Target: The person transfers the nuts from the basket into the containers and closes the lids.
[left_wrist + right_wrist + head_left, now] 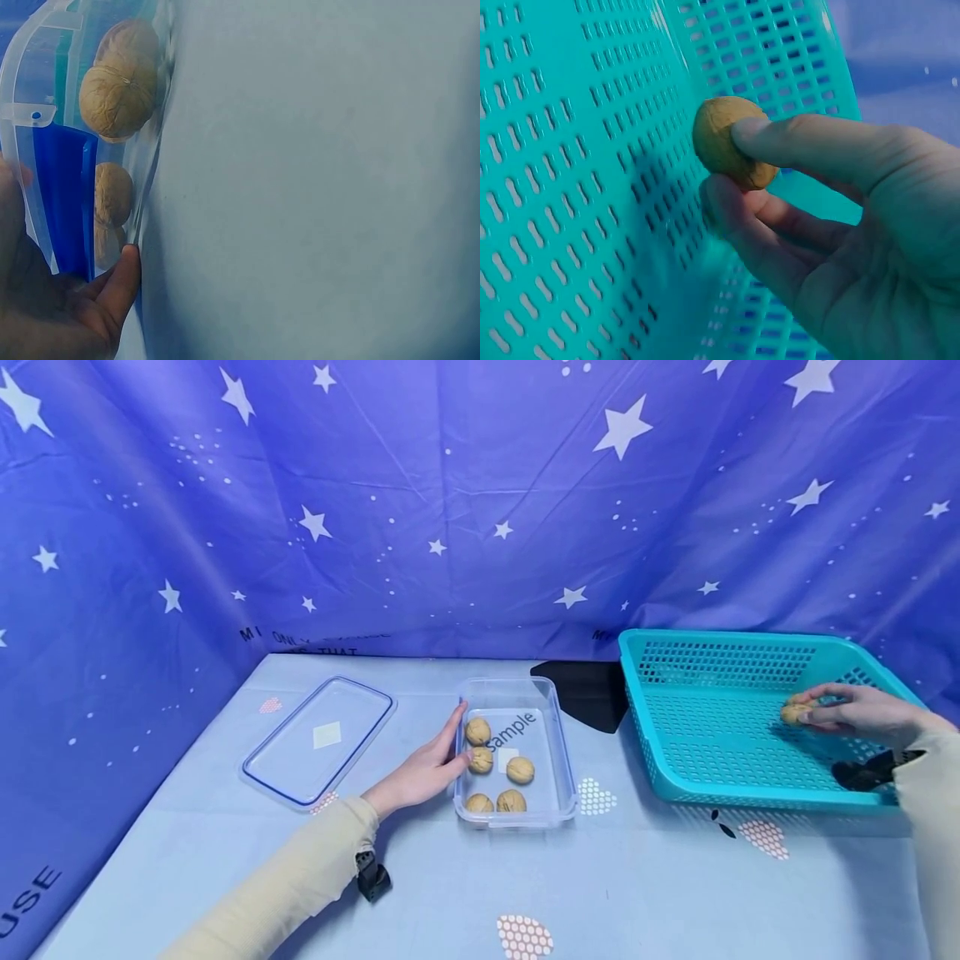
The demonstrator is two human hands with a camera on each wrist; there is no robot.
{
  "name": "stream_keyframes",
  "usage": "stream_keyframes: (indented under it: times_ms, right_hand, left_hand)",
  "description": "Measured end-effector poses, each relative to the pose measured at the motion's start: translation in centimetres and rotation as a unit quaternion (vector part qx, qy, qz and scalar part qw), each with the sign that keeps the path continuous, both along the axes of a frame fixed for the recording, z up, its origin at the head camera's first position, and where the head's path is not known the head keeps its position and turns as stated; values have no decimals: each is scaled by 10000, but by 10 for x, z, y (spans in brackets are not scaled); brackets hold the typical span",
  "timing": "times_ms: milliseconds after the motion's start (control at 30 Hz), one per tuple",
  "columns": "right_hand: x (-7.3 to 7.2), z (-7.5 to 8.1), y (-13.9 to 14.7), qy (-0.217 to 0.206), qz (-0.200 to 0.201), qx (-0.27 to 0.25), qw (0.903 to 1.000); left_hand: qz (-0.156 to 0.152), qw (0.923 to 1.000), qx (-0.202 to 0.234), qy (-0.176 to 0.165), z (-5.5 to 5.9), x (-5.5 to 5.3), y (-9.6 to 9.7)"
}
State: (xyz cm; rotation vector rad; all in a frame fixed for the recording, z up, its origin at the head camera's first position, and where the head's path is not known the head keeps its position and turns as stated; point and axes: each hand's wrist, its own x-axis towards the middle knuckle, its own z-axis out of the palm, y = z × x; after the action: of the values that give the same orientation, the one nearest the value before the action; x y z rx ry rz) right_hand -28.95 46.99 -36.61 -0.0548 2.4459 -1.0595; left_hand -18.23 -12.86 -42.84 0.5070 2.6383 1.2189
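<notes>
My left hand [423, 770] rests against the left side of a clear plastic box [566, 777], fingers stretched along its wall. In the left wrist view a fingertip [129, 259] touches the box wall low down, close to the table. Several walnuts [520, 770] lie in the box, mostly along its left and front. Over at the right, my right hand [862, 710] pinches a walnut [724, 139] between thumb and fingers inside a turquoise basket [637, 718]. The right wrist view shows this walnut held above the slotted basket floor.
A clear lid [288, 756] with a blue rim lies on the table left of the box. Between box and basket is a black patch [585, 693]. A blue star-patterned curtain [450, 485] hangs behind the pale blue tablecloth [450, 893].
</notes>
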Motion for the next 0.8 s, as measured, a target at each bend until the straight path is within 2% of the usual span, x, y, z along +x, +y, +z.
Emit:
stream_keyframes:
  times_ms: [267, 367, 600, 800]
  right_hand:
    - [-3, 19, -28, 308, 310, -588, 9973]
    - [-3, 24, -39, 347, 255, -646, 9970]
    - [0, 31, -57, 589, 395, -170, 9973]
    - [5, 38, -74, 1133, 820, 355, 9895]
  left_hand:
    - [-20, 9999, 20, 112, 1, 1, -1]
    - [-19, 9999, 22, 113, 0, 1, -1]
    - [-23, 9999, -41, 97, -1, 0, 0]
    - [-18, 10000, -17, 49, -2, 0, 0]
